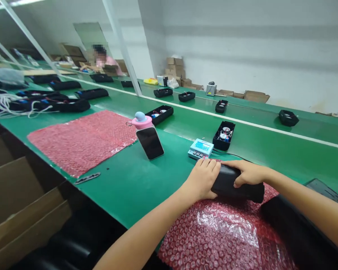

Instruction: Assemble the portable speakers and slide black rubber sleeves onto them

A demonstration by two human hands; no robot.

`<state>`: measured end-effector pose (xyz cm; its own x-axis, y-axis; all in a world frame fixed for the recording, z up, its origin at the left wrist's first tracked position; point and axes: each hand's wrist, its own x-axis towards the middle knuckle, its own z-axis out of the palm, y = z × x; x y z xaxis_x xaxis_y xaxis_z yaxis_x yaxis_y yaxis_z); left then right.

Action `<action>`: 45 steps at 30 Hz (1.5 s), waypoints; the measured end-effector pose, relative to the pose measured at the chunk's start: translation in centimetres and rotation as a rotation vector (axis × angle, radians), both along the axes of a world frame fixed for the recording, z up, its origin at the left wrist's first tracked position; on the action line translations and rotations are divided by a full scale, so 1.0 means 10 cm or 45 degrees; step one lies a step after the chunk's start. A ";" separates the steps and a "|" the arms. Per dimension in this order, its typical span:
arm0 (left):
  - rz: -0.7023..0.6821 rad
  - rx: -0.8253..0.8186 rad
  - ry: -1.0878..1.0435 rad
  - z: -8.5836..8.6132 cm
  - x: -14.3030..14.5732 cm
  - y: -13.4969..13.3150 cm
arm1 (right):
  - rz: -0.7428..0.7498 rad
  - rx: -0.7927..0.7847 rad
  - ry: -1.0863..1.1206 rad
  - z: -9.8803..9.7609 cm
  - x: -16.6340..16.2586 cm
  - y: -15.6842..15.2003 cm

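Observation:
Both of my hands grip a black oblong plastic casing (pixel 236 185) lying on a sheet of red bubble wrap (pixel 219 232) at the near edge of the green bench. My left hand (pixel 202 180) clasps its left end. My right hand (pixel 249 172) lies over its top, fingers curled down the near side. Just behind the casing sits a small light-blue tester with buttons (pixel 200 149), and beyond that an open black casing with parts inside (pixel 224 135).
A phone (pixel 150 142) leans against a pink bottle (pixel 142 120). Another red bubble wrap sheet (pixel 81 140) lies to the left. Several black casings stand along the green conveyor (pixel 270 146). A seated person (pixel 103 60) works far back. Cardboard boxes (pixel 17 202) sit lower left; black items (pixel 304 232) lower right.

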<state>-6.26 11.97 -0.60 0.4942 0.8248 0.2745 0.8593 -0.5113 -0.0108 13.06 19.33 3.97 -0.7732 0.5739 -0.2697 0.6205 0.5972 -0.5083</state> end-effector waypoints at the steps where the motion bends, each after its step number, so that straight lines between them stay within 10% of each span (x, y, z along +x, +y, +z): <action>1: 0.006 -0.010 -0.016 0.00 0.00 0.00 | -0.009 0.008 0.008 0.00 -0.01 -0.01; 11: 0.029 -0.016 -0.054 -0.07 -0.01 -0.03 | -0.358 0.222 -0.041 -0.12 -0.23 -0.16; 20: 0.043 -0.049 -0.052 -0.02 0.00 -0.02 | -0.088 0.055 -0.003 -0.02 -0.07 -0.05; 45: 0.091 -0.116 -0.083 0.03 0.02 -0.05 | -0.064 -0.103 0.085 -0.05 -0.04 0.00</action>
